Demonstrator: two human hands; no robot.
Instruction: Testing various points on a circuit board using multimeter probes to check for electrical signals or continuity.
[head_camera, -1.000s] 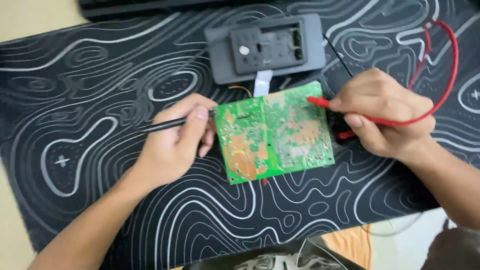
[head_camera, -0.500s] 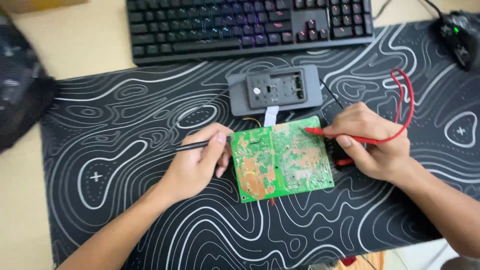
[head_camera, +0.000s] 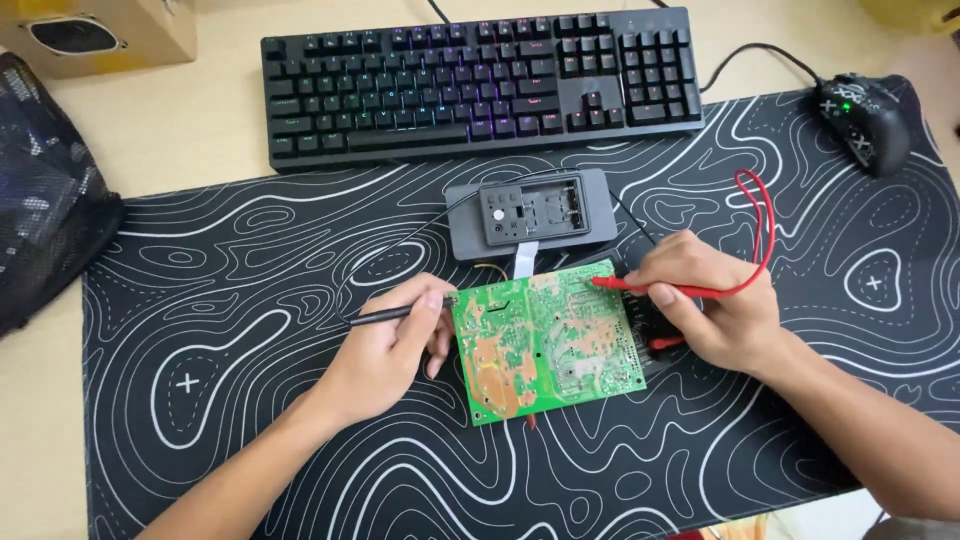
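Here the left hand (head_camera: 385, 350) pinches a black probe (head_camera: 385, 316) at the green board (head_camera: 545, 340) on the mat (head_camera: 250, 250); the right hand (head_camera: 710, 300) grips a red probe (head_camera: 650, 288) on its top. Both hands stay as before, only the view shifted.

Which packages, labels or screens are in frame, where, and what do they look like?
Tan cardboard box with a dark oval cutout: top left corner, on the beige desk.
Dark grey rectangular plastic device housing: centre of the black wavy-line mat, above the green circuit board; recessed panel with a small white round sticker.
No lit screen visible.
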